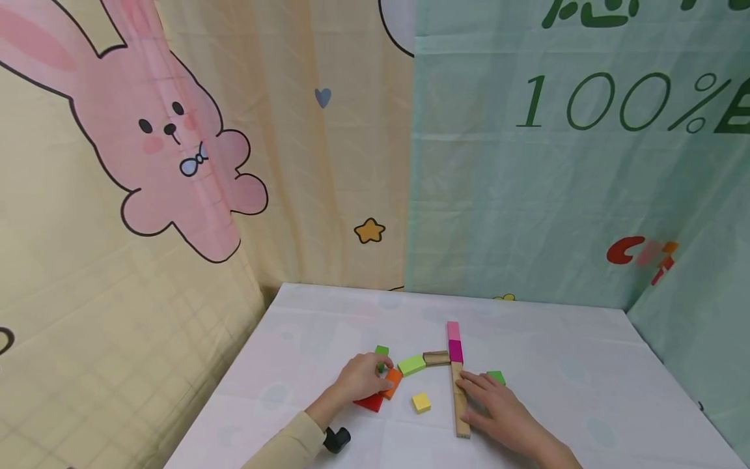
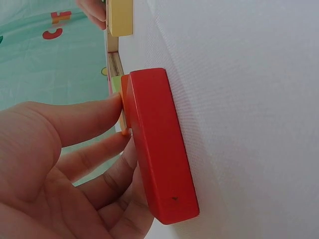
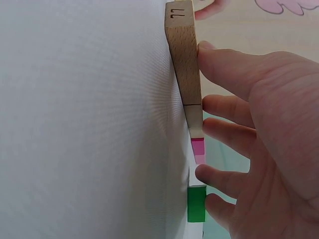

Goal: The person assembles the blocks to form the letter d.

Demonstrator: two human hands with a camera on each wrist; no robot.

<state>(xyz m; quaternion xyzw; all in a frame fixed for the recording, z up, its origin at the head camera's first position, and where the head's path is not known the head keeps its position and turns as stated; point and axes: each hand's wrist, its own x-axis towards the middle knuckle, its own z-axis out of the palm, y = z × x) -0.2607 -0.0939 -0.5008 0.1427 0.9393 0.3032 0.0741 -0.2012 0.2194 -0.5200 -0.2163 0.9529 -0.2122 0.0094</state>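
My left hand [image 1: 359,378] pinches an orange block [image 1: 392,383] between thumb and fingers. A red block [image 2: 162,144] lies just beside that hand, and a green block [image 1: 382,350] stands behind its fingers. From the orange block, a lime green block [image 1: 412,365] and a brown wooden block [image 1: 436,358] curve toward a straight row. That row has a light pink block [image 1: 454,330], a magenta block [image 1: 456,352] and two plain wooden blocks [image 3: 184,64] end to end. My right hand [image 1: 498,413] rests its thumb and fingertips on the wooden blocks, fingers fairly straight.
A yellow block [image 1: 420,402] sits alone between the hands. Another green block [image 1: 496,377] lies beyond the right hand's fingers. Near the left sleeve is a black object [image 1: 336,440]. The white table [image 1: 574,378] ends at printed curtains [image 1: 515,195] behind.
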